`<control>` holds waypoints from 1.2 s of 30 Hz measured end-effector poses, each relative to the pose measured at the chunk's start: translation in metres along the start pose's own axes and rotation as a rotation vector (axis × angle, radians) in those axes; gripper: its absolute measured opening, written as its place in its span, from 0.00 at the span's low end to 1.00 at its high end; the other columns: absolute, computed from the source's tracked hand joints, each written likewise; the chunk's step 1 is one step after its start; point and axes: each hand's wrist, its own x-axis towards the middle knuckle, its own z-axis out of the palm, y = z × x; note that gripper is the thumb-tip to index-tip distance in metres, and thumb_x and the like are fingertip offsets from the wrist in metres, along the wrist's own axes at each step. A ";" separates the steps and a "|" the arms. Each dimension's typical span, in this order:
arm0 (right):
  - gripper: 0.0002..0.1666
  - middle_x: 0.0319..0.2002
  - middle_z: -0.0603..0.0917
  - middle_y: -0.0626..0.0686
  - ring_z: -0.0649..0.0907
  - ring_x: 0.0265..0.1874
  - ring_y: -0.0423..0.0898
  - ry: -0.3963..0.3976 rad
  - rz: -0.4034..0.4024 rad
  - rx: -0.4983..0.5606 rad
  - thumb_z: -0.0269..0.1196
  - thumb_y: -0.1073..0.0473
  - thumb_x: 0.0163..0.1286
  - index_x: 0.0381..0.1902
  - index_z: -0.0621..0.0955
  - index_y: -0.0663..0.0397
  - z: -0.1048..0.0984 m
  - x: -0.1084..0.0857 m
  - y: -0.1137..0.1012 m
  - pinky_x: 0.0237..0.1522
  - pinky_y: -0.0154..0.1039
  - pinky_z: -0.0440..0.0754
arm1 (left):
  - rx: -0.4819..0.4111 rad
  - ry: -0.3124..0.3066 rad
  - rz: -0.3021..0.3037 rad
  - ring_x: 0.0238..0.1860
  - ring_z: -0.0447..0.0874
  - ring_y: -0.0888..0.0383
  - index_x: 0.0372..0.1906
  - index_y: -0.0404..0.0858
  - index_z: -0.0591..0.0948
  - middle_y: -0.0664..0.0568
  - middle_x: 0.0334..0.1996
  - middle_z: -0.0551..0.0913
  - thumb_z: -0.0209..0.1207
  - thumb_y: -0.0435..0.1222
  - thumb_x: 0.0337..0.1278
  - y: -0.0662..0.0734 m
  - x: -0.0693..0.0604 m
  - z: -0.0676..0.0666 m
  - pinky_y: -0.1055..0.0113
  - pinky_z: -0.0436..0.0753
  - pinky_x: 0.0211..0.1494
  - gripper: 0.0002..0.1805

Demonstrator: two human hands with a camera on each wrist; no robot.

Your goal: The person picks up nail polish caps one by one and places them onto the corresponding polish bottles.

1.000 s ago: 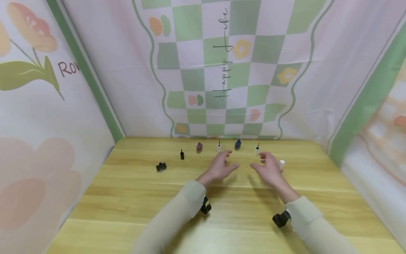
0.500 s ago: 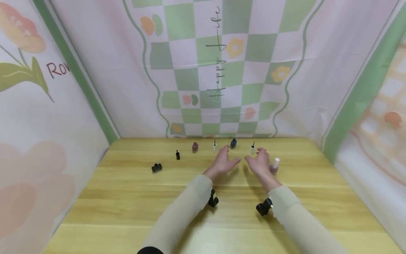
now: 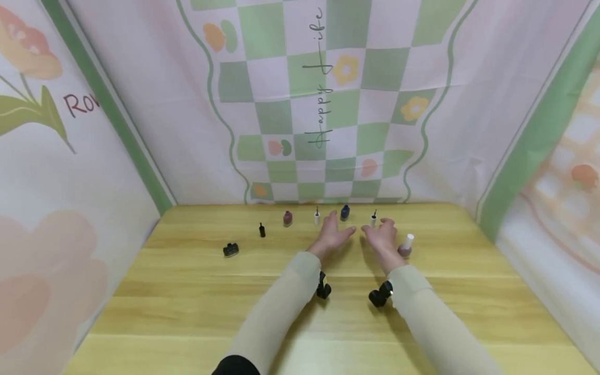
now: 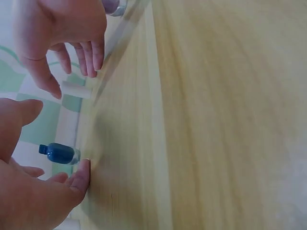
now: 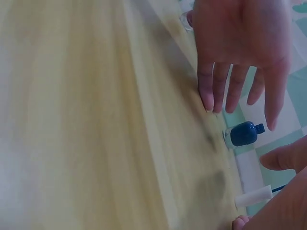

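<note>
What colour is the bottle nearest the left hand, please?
Blue bottle, clearest in the right wrist view.

Wood-grain table (image 3: 178,297): four small bottles (image 3: 345,213), three upright brush caps (image 3: 316,219).

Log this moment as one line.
left hand: empty, near blue bottle | right hand: empty, near white brush cap | blue bottle: uncapped | lilac bottle: capped, upright
</note>
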 end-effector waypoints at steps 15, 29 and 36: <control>0.45 0.71 0.67 0.68 0.71 0.67 0.63 0.093 0.036 0.195 0.66 0.65 0.68 0.78 0.59 0.62 0.009 0.012 -0.003 0.70 0.54 0.72 | -0.096 0.033 -0.033 0.73 0.66 0.40 0.78 0.30 0.57 0.33 0.75 0.63 0.62 0.43 0.71 -0.001 0.015 0.005 0.50 0.67 0.76 0.42; 0.37 0.65 0.76 0.64 0.76 0.63 0.59 0.199 0.022 0.261 0.67 0.69 0.65 0.71 0.71 0.62 0.017 0.017 0.001 0.66 0.49 0.77 | -0.093 0.056 -0.024 0.68 0.73 0.41 0.76 0.31 0.63 0.34 0.69 0.71 0.63 0.38 0.70 -0.007 0.032 0.003 0.51 0.73 0.72 0.36; 0.33 0.64 0.78 0.64 0.77 0.63 0.59 0.227 0.041 0.278 0.67 0.69 0.65 0.68 0.75 0.62 0.015 0.018 0.003 0.67 0.48 0.77 | -0.034 0.050 -0.001 0.69 0.73 0.42 0.73 0.29 0.68 0.35 0.68 0.74 0.63 0.37 0.69 -0.003 0.040 0.006 0.54 0.71 0.74 0.33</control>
